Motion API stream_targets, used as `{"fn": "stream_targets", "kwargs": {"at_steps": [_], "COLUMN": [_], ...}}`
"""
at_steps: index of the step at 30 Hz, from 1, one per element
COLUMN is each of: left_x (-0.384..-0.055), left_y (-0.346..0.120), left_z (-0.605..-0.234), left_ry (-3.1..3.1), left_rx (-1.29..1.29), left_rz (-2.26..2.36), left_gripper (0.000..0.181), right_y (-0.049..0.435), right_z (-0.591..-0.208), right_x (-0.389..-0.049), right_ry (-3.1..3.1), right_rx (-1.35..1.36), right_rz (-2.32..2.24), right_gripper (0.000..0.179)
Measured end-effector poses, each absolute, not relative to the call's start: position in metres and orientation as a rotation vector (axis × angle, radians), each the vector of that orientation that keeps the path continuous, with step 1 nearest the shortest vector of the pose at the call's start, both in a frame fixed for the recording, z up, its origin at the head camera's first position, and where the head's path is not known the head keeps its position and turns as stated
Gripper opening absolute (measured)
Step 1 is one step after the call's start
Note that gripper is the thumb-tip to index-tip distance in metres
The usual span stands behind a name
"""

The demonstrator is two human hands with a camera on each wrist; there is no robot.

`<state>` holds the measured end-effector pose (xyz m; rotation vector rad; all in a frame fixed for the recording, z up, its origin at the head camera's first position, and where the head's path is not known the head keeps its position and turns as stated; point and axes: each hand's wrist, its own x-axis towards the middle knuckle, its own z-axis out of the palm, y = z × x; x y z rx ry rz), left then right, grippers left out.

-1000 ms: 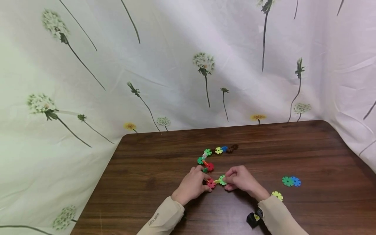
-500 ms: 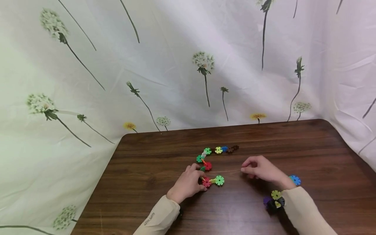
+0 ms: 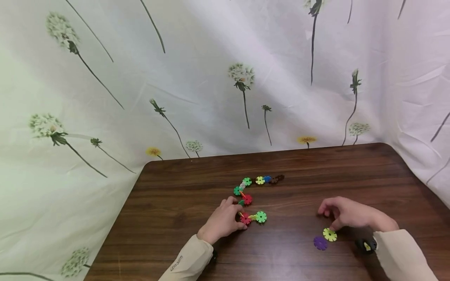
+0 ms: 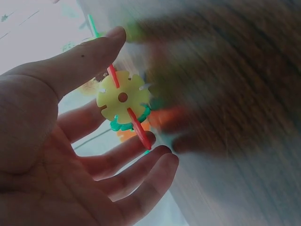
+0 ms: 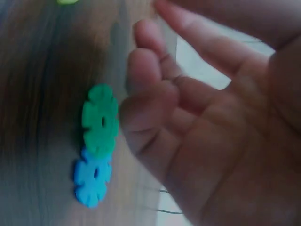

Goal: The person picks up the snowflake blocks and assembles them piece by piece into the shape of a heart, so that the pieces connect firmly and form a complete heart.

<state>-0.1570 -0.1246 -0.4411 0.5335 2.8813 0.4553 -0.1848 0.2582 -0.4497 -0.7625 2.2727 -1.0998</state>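
Note:
A chain of notched plastic discs in several colours curves across the table. My left hand (image 3: 220,221) holds its near end, thumb and fingers around the red disc (image 3: 243,220); a light green disc (image 3: 258,218) forms the tip. In the left wrist view a yellow disc (image 4: 109,101) sits between thumb and fingers, red discs slotted into it. My right hand (image 3: 355,214) holds nothing, its fingers loosely bent, close above a loose yellow disc (image 3: 326,236). A purple disc (image 3: 320,246) lies beside that. The right wrist view shows a green disc (image 5: 91,115) and a blue disc (image 5: 85,181), overlapping.
The far part of the chain runs right through a yellow disc (image 3: 258,182), a blue disc (image 3: 267,179) and dark brown discs (image 3: 274,181). The brown wooden table (image 3: 168,203) meets a white flower-print cloth (image 3: 211,78) at the back.
My right hand has let go of the light green disc at the chain's end and moved right to the loose discs. The left hand with the chain has shifted slightly left.

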Motion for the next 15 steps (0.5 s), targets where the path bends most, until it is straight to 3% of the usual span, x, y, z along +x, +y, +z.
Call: {"fn": "stream_targets", "kwargs": {"at_steps": [15], "left_x": [-0.158], "left_y": [-0.125], "left_z": [-0.441], "left_ry": [2.889], "left_rx": [0.519], "left_rz": [0.432], "left_gripper": [0.034], "right_y": [0.239], "right_z": [-0.445], "right_x": [-0.169], "right_ry": [2.472], "right_rx": [-0.702], "right_rz": [-0.781], "right_gripper": [0.052]}}
